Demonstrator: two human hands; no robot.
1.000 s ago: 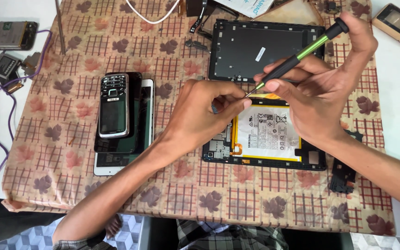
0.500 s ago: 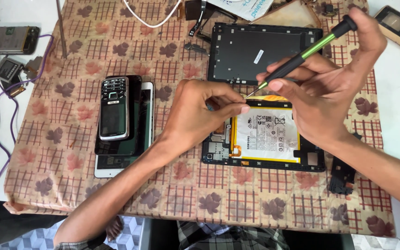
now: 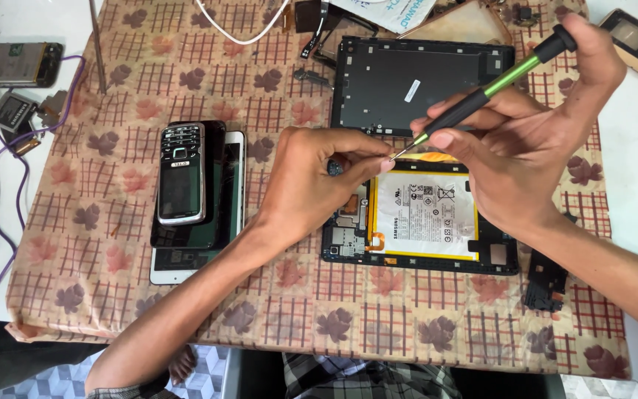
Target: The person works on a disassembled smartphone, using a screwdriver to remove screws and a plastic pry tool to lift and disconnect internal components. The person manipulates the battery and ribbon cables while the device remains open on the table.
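Right hand (image 3: 526, 140) grips a green-black screwdriver (image 3: 481, 92) at upper right of the frame; left hand (image 3: 319, 185), fingers pinched together, rests on the opened tablet (image 3: 422, 222)

My left hand (image 3: 311, 185) rests on the left part of the opened tablet (image 3: 422, 222), which lies on the tablecloth (image 3: 297, 295) before me. My right hand (image 3: 526, 140) is over its right side, the screwdriver (image 3: 481, 92) tip meeting my left fingertips. Behind the tablet lies its back cover (image 3: 407, 81). To the left, a keypad phone (image 3: 181, 174) sits on stacked phones (image 3: 219, 199)
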